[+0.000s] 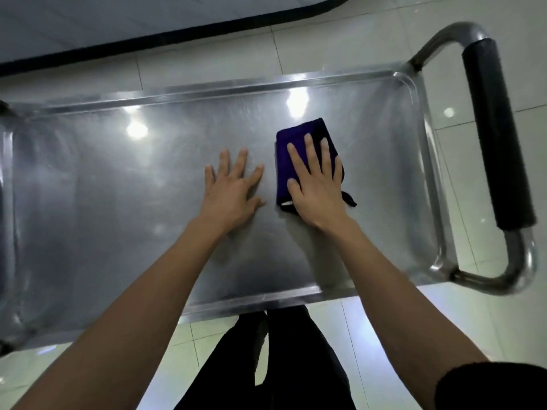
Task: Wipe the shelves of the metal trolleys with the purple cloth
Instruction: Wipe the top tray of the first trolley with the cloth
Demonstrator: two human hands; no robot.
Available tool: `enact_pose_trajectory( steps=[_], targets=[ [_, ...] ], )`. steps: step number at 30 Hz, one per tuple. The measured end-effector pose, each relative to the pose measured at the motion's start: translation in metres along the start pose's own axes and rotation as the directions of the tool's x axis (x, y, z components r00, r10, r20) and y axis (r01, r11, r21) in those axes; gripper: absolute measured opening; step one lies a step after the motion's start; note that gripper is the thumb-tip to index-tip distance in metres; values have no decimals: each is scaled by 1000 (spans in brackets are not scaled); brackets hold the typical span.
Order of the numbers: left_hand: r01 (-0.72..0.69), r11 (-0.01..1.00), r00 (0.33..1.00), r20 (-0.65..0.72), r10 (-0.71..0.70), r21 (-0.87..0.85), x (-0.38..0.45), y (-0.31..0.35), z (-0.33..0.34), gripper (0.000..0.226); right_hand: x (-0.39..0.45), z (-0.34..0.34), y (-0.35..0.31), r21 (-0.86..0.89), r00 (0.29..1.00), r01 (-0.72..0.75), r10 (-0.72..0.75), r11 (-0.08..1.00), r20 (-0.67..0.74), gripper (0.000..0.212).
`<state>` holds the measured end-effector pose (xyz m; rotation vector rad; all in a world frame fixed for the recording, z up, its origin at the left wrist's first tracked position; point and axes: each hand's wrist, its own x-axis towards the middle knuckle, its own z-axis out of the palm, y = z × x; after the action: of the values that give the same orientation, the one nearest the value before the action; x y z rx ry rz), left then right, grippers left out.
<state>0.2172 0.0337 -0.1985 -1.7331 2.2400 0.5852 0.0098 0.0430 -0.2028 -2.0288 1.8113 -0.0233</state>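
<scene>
The metal trolley's top shelf (118,202) fills the middle of the view, a shiny steel tray with a raised rim. A folded purple cloth (296,134) lies on it right of centre. My right hand (316,187) presses flat on the cloth with straight, spread fingers. My left hand (231,190) rests flat on the bare steel just left of the cloth, fingers spread, holding nothing.
The trolley's push handle (494,137), a steel tube with a black grip, juts out at the right end. Pale floor tiles (488,321) surround the trolley. A grey mat with a dark edge (148,25) lies beyond the far rim. My dark-trousered legs (281,365) stand at the near rim.
</scene>
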Motion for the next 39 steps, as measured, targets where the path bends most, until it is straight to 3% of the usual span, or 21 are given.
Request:
enact_pose_trajectory(
  steps=[4, 6, 11, 19, 29, 39],
  targets=[
    [-1, 1000, 999, -38, 1, -19, -4, 6, 0, 71, -99, 26, 1, -31, 998, -60, 61, 998, 21, 69],
    [-68, 998, 996, -65, 68, 3, -9, 22, 1, 68, -131, 37, -2, -57, 996, -86, 87, 995, 14, 68],
    [-98, 995, 994, 47, 98, 4, -20, 56, 8, 79, -160, 50, -7, -59, 991, -130, 131, 990, 5, 67],
    [-88, 996, 995, 49, 88, -4, -18, 58, 7, 79, -237, 62, 3, -14, 986, -169, 169, 986, 0, 62],
    [-97, 995, 995, -18, 97, 24, -13, 51, 19, 79, -202, 52, 13, -27, 978, -207, 208, 978, 19, 60],
    [-59, 998, 998, 8, 59, -5, -4, 53, 17, 79, -33, -1, 56, -7, 995, -98, 97, 995, -24, 60]
  ],
)
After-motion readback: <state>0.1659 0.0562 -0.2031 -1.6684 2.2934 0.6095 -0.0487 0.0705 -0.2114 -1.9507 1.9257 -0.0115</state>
